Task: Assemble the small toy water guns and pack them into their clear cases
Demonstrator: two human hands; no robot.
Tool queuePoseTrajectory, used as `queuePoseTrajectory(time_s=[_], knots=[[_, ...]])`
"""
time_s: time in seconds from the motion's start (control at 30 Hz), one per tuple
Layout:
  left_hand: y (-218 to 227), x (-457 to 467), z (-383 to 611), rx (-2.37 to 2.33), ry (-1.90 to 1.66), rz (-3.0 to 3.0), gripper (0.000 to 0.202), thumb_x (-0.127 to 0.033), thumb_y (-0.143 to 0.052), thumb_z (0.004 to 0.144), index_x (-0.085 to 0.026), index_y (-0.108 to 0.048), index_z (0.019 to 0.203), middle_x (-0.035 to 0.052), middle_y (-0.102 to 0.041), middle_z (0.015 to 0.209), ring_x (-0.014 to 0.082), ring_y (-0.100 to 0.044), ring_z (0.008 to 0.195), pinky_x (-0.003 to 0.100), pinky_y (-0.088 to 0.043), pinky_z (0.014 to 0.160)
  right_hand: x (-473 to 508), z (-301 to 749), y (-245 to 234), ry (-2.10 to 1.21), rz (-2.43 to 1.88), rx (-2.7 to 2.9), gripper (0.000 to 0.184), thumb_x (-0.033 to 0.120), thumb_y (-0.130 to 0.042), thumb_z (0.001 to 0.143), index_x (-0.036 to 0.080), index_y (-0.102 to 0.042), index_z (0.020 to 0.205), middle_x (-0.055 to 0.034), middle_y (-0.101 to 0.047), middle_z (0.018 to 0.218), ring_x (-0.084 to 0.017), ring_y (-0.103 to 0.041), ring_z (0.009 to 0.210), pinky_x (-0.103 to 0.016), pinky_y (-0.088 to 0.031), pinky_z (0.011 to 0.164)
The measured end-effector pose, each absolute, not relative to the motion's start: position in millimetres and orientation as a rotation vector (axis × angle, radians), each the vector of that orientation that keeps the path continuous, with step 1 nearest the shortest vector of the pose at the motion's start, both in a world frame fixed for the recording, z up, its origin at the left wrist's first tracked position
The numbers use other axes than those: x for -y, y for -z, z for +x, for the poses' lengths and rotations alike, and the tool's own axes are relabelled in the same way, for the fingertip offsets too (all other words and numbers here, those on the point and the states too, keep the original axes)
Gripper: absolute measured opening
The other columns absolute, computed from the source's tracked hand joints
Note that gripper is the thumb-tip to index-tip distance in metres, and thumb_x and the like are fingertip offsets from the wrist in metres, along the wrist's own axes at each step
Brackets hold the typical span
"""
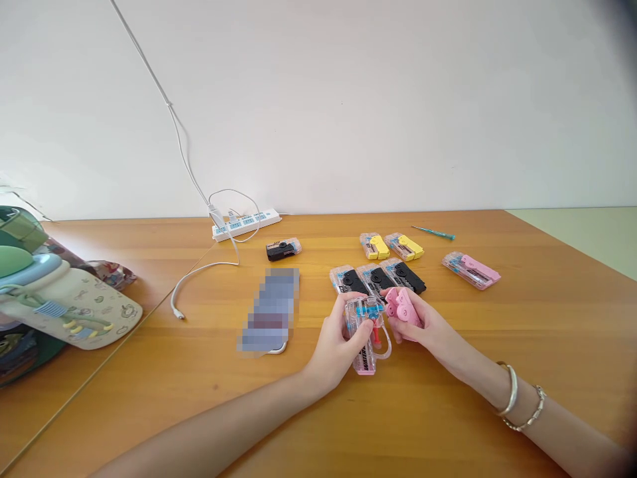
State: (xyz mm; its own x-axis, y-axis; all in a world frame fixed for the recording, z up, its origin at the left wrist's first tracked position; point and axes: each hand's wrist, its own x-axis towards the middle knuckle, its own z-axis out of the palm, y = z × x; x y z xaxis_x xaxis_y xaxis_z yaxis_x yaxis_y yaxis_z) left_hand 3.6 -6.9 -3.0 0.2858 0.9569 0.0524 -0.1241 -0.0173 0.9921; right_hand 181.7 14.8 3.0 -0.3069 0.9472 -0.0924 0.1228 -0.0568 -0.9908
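Note:
My left hand is closed around the clear body of a folding toy water gun. Blue parts show inside it, a red trigger sticks out at its side, and black lettering runs down it. Between the fingers and thumb of my right hand is the pink handle piece, close against the clear body. Whether the two pieces are joined is hidden. Just beyond my hands lie three black-and-clear water guns side by side.
Two yellow-and-clear water guns, a pink one and a black one lie farther out. A screwdriver is at the back. Leftward are a blurred phone, a white cable, a power strip and a bottle.

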Motion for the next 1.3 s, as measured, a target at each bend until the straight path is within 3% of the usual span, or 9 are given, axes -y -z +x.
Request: queuePoseTrajectory(time_s=[0.1,0.27,0.83,1.17,1.3], knots=[[3.2,6.9,3.3,-0.929,-1.082,1.328,0.023,-0.025,-0.049,0.087,-0.023,-0.041,0.108,-0.0023,-0.058,0.081,0.0117,-0.060,0.065,0.023,-0.050,0.062,-11.2,177.4,-5.6,-1.338,-1.156,1.626,0.032,0.027,-0.063,0.073,0.024,-0.050,0.103,0.0035,-0.055,0.078,-0.011,-0.049,0.056,-0.026,-0.045,0.054],[1.8,7.7,3.3,-0.998,-1.071,1.391,0.023,-0.025,-0.048,0.087,-0.022,-0.041,0.109,-0.0014,-0.060,0.082,0.0128,-0.060,0.068,0.023,-0.049,0.065,-4.4,173.8,-9.6,-1.158,-1.194,1.811,0.032,0.015,-0.056,0.070,0.024,-0.048,0.099,0.0034,-0.058,0.079,-0.015,-0.054,0.065,-0.025,-0.041,0.057],[7.2,8.7,5.6,-1.108,-0.982,1.420,0.026,-0.027,-0.045,0.088,-0.024,-0.036,0.112,-0.0026,-0.058,0.076,0.0123,-0.055,0.059,0.023,-0.046,0.056,-1.2,172.4,-5.8,-1.150,-1.313,1.863,0.032,0.015,-0.050,0.072,0.024,-0.042,0.102,0.0026,-0.060,0.076,-0.017,-0.056,0.064,-0.027,-0.041,0.059],[4.8,9.2,6.4,-1.083,-0.976,1.353,0.026,-0.027,-0.046,0.087,-0.024,-0.034,0.111,-0.0024,-0.057,0.075,0.0127,-0.055,0.060,0.023,-0.047,0.056,0.1,173.1,-7.7,-1.248,-1.294,1.881,0.034,0.013,-0.049,0.071,0.024,-0.043,0.103,0.0019,-0.062,0.081,-0.017,-0.057,0.067,-0.028,-0.042,0.061],[3.9,9.2,6.1,-1.108,-0.990,1.422,0.024,-0.025,-0.044,0.089,-0.024,-0.035,0.111,-0.0014,-0.059,0.081,0.0130,-0.056,0.067,0.024,-0.047,0.063,2.2,171.9,-5.7,-1.235,-1.276,1.903,0.038,0.010,-0.047,0.070,0.025,-0.043,0.104,0.0019,-0.063,0.081,-0.018,-0.059,0.068,-0.027,-0.041,0.060]])
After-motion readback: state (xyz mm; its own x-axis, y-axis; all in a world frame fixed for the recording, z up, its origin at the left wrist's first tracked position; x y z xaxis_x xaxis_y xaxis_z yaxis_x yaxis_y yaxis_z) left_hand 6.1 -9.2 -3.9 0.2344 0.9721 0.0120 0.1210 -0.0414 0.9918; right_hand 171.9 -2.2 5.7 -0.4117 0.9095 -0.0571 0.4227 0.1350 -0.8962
